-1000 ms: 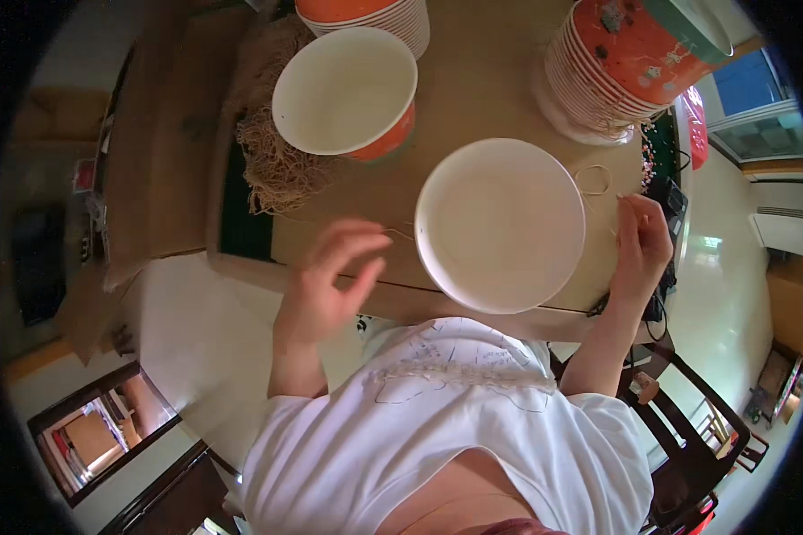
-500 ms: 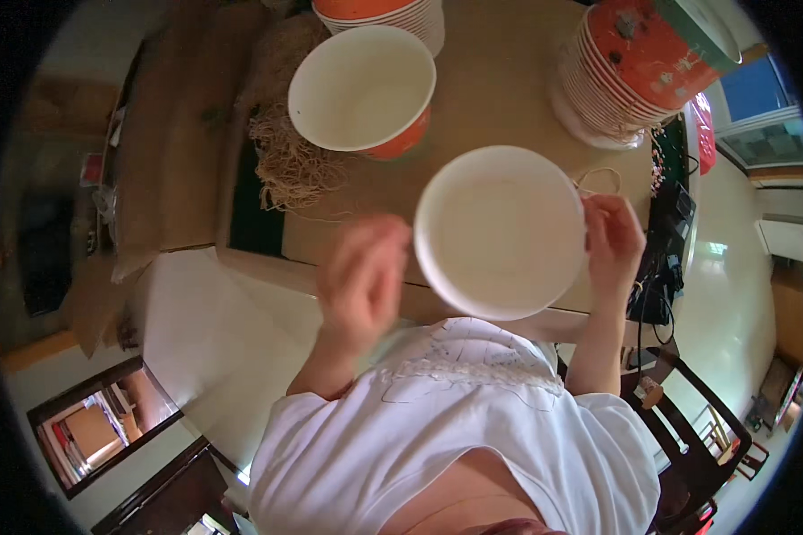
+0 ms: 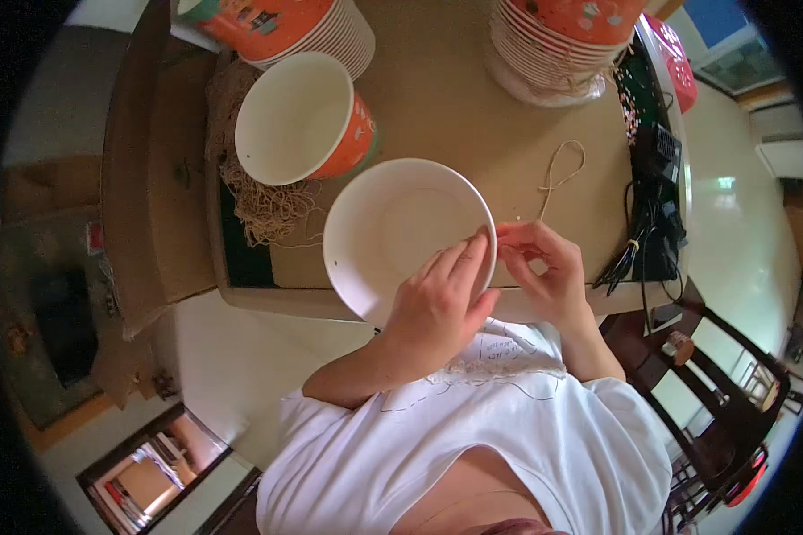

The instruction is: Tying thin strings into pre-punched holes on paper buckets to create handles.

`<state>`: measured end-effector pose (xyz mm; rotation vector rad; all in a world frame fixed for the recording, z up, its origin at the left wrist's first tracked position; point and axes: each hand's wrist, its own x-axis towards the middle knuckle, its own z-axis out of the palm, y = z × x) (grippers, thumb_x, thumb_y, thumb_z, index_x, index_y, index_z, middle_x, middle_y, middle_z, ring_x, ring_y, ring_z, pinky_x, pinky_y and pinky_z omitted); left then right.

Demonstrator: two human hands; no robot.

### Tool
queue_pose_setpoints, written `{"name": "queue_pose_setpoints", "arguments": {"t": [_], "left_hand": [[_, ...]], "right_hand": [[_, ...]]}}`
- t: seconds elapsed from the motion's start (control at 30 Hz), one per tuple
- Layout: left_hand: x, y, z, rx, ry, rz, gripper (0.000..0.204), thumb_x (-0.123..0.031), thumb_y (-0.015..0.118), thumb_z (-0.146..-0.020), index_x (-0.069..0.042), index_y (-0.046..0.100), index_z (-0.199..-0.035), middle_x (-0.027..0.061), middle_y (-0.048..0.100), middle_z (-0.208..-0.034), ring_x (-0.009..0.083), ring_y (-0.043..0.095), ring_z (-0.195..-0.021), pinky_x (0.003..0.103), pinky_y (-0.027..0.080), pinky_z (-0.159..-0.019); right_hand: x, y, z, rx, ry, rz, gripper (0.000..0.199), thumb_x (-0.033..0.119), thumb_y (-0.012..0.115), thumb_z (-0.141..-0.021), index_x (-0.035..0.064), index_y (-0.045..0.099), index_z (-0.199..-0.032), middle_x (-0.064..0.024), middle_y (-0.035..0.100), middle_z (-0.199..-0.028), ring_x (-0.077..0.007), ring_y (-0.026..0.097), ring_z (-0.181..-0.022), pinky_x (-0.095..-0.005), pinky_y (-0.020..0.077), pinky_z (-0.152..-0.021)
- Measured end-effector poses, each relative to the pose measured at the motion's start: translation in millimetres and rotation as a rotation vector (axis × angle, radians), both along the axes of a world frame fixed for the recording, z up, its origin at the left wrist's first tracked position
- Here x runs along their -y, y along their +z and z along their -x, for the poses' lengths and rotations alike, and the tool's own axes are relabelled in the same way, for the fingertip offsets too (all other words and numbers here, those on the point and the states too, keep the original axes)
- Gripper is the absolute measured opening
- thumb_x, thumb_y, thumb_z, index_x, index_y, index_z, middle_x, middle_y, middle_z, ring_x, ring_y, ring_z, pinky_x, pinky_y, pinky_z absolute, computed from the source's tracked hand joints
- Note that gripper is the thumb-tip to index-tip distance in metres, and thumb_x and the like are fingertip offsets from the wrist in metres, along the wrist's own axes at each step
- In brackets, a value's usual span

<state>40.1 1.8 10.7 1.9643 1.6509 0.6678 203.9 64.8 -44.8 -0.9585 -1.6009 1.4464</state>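
Both hands, left hand (image 3: 437,308) and right hand (image 3: 544,272), having closed in, are now pinching the white bowl's (image 3: 393,227) near rim on the worktop (image 3: 455,107).

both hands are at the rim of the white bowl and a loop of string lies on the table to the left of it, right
Not quite. The head view shows the loop of string on the table to the right of the white bowl, not the left. The left hand and right hand do meet at its rim.
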Motion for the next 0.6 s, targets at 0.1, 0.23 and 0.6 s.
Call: {"name": "queue_pose_setpoints", "arguments": {"t": [0.1, 0.23, 0.6], "left_hand": [[-3.1, 4.9, 2.2, 0.27, 0.097, 0.197, 0.051, -0.003, 0.063, -0.08, 0.002, 0.047, -0.129, 0.0164, 0.061, -0.107, 0.0273, 0.066, -0.086, 0.035, 0.057, -0.068], [0.3, 7.1, 9.7, 0.32, 0.147, 0.317, 0.047, -0.002, 0.061, -0.083, 0.003, 0.049, -0.129, 0.0148, 0.061, -0.111, 0.022, 0.067, -0.088, 0.031, 0.056, -0.068], [1.1, 5.9, 13.8, 0.31, 0.192, 0.395, 0.04, -0.002, 0.057, -0.088, 0.004, 0.051, -0.127, 0.0127, 0.061, -0.104, 0.0192, 0.064, -0.086, 0.03, 0.05, -0.077]], "right_hand": [[0.1, 1.4, 2.9, -0.044, 0.005, 0.017, 0.012, -0.004, 0.06, -0.085, -0.0024, 0.063, -0.097, -0.0082, 0.069, -0.093, -0.0134, 0.067, -0.082, -0.0236, 0.0521, -0.066], [2.4, 2.6, 3.9, -0.03, 0.073, -0.017, 0.015, 0.001, 0.064, -0.083, 0.0012, 0.063, -0.098, -0.0105, 0.066, -0.085, -0.0177, 0.066, -0.073, -0.0282, 0.0528, -0.062], [12.1, -12.8, 11.7, -0.14, 0.042, 0.102, 0.011, 0.006, 0.064, -0.084, 0.0012, 0.059, -0.092, -0.0124, 0.063, -0.08, -0.0247, 0.066, -0.071, -0.0331, 0.0543, -0.063]]}}
